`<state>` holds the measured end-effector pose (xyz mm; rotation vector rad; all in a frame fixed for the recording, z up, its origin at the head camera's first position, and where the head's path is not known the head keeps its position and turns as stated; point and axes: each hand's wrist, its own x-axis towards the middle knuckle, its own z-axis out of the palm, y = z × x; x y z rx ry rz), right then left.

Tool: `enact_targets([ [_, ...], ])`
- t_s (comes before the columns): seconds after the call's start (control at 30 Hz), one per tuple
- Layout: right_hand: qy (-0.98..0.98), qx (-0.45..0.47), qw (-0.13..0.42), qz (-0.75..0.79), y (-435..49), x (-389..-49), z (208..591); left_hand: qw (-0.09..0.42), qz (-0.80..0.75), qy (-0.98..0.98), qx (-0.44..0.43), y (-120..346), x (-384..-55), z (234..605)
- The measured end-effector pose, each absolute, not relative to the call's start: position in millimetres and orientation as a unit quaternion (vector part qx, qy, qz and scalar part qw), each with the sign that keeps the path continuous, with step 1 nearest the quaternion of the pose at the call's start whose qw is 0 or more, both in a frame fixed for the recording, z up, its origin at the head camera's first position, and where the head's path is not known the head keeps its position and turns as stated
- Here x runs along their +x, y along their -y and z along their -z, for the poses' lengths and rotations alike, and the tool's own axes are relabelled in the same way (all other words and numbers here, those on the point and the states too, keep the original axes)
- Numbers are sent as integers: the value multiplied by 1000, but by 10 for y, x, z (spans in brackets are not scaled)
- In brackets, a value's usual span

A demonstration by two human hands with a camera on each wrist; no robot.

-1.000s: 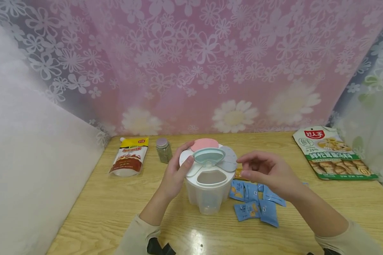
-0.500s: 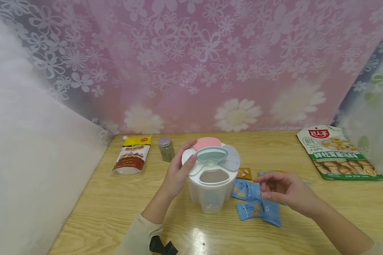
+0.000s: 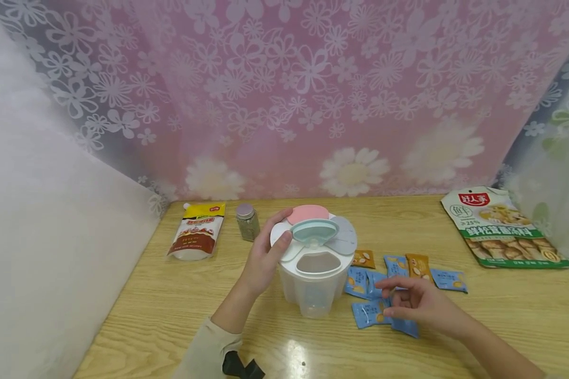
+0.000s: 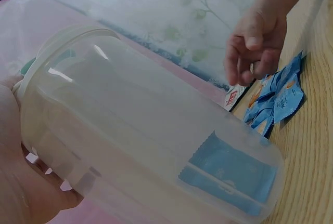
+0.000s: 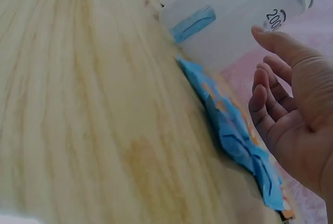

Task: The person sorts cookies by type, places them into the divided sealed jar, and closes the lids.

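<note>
A clear plastic storage canister [image 3: 313, 292] stands on the table, its white lid carrying pink, grey and white flaps. One pale green flap [image 3: 315, 230] is raised over its opening. My left hand [image 3: 263, 258] grips the canister's rim from the left, thumb on top of the lid. Through the wall, the left wrist view shows a blue snack packet [image 4: 229, 172] lying at the bottom. To the right, my right hand [image 3: 419, 302] hovers over loose blue packets [image 3: 371, 313], fingers loosely bent and apart from the thumb, holding nothing. Its palm partly hides several packets.
Two brown packets lie among the blue ones, one brown packet [image 3: 419, 266] farther right. A white spouted pouch [image 3: 196, 234] and a small lidded jar [image 3: 247, 223] stand back left. A large mushroom seasoning bag [image 3: 504, 229] lies back right. A floral curtain [image 3: 284, 105] hangs behind.
My right hand has moved away from the canister, right and down over the blue packets, uncovering the ones behind. The left hand keeps its grip on the canister.
</note>
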<state>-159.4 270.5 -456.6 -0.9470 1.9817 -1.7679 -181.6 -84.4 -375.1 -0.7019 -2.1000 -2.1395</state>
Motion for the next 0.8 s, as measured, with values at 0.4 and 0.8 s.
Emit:
enact_targets([
  [0.4,-764,-268,202,551,-2669,-1584,4666,34,692,684,-230,843,-1822,3763],
  [0.8,-841,-218,177,463,-2545,-1569,4597,32,695,681,-228,842,-1828,3774],
])
